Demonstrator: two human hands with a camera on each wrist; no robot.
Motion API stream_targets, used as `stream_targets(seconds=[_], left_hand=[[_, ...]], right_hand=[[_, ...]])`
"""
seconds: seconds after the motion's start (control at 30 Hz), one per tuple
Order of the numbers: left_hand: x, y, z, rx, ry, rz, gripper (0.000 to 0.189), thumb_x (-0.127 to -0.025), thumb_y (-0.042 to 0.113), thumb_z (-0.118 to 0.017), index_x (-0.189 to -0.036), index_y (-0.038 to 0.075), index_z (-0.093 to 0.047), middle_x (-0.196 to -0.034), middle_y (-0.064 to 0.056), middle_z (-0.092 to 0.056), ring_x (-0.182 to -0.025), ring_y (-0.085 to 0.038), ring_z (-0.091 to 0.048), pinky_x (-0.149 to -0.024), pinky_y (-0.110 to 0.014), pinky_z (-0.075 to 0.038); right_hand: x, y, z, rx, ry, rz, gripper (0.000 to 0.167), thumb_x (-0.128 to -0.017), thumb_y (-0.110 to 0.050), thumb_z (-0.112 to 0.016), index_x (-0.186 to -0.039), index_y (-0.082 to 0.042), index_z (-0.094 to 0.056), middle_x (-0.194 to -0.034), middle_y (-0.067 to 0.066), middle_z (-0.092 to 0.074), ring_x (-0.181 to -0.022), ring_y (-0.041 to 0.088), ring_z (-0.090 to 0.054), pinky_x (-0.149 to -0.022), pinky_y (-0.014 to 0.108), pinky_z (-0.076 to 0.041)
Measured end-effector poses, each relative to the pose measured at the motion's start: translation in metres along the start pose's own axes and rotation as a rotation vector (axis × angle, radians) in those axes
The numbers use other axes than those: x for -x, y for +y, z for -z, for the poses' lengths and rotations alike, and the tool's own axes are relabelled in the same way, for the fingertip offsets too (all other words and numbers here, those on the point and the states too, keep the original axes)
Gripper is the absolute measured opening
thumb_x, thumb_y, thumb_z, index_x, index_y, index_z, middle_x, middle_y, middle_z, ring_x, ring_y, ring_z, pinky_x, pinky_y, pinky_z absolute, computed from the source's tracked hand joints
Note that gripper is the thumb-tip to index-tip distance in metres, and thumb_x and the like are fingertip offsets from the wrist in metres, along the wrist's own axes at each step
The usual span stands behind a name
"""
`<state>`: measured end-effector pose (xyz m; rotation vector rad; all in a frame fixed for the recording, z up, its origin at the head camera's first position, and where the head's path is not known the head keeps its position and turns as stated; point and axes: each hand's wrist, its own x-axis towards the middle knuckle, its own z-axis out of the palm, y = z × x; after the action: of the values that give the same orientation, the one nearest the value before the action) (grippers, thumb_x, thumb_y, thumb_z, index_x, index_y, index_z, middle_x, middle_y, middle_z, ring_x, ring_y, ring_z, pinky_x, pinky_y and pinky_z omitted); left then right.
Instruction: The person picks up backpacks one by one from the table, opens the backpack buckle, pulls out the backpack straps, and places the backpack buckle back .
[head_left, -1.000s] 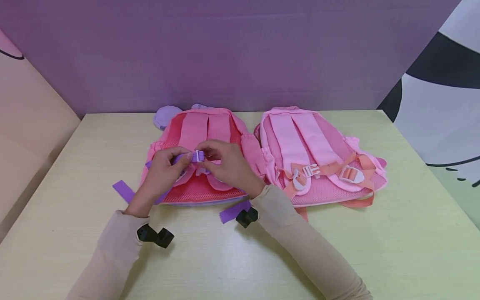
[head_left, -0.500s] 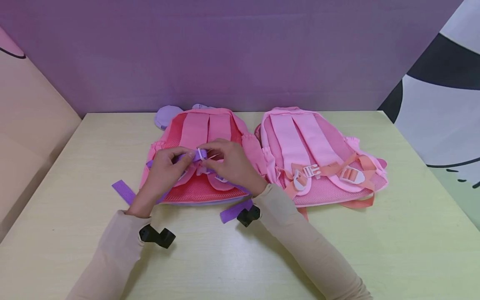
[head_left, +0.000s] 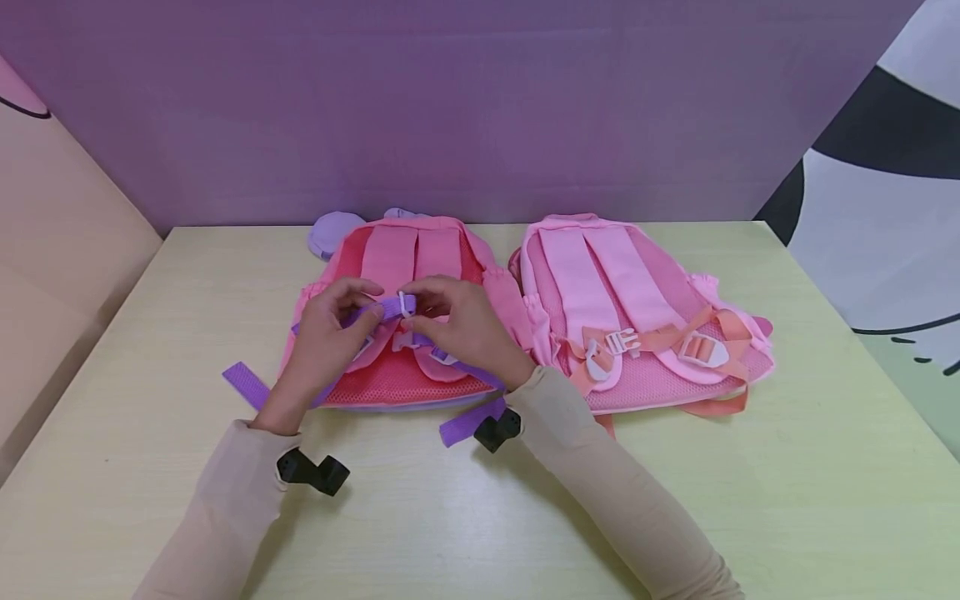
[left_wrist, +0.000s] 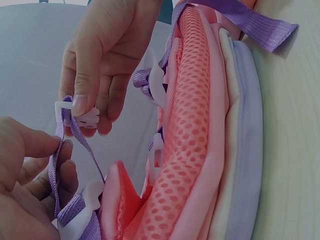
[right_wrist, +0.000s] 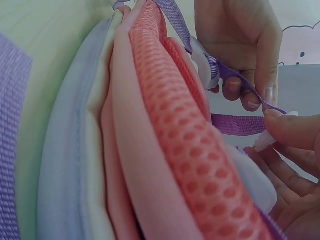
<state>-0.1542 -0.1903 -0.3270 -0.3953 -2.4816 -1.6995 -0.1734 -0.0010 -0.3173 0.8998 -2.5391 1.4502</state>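
Observation:
Above a coral-pink backpack (head_left: 390, 379) lying with its straps upward, both hands are close together. My left hand (head_left: 330, 329) pinches a purple webbing strap (head_left: 393, 307) between thumb and fingers. My right hand (head_left: 465, 321) pinches a white plastic buckle (left_wrist: 89, 119) with prongs; the strap loops through its bar in the left wrist view. Behind the left fingertips, a white strap adjuster (left_wrist: 82, 212) carries the same webbing. The right wrist view shows the buckle edge-on, with the right thumb (right_wrist: 295, 130) on it.
A lighter pink backpack (head_left: 637, 292) with orange straps lies to the right, its white buckle (head_left: 622, 341) fastened. Purple strap ends (head_left: 246, 383) trail onto the pale wooden table (head_left: 405, 517). A purple panel (head_left: 480, 108) stands behind.
The buckle has shifted slightly right and turned in the right fingers. The left index finger has lifted a little, while the thumb stays on the strap. Both backpacks stay in place.

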Motion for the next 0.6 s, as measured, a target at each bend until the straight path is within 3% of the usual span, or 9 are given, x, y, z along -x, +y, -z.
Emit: stream_targets(seconds=[0.27,0.6], left_hand=[[0.0007,0.0006,-0.0002,-0.052,-0.008,-0.012,0.023,-0.090,0.008,-0.063,-0.111,0.000,-0.064,-0.100,-0.017,-0.065,-0.088,-0.019,-0.056,-0.077,-0.014,-0.046],[0.0001,-0.0014,-0.0032,-0.062,-0.016,-0.011,0.022,-0.088,0.006,-0.065,-0.108,-0.003,-0.068,-0.098,-0.019,-0.068,-0.082,-0.020,-0.055,-0.069,-0.016,-0.046]], right_hand=[[0.0013,-0.0027,-0.0011,0.060,0.012,0.042,0.028,-0.083,-0.006,-0.071,-0.110,0.000,-0.067,-0.102,0.012,-0.066,-0.089,0.022,-0.066,-0.083,0.027,-0.054],[0.0020,-0.0032,-0.0031,0.148,-0.005,0.097,0.028,-0.081,-0.004,-0.072,-0.109,0.000,-0.069,-0.097,0.012,-0.062,-0.090,0.020,-0.063,-0.083,0.027,-0.053]])
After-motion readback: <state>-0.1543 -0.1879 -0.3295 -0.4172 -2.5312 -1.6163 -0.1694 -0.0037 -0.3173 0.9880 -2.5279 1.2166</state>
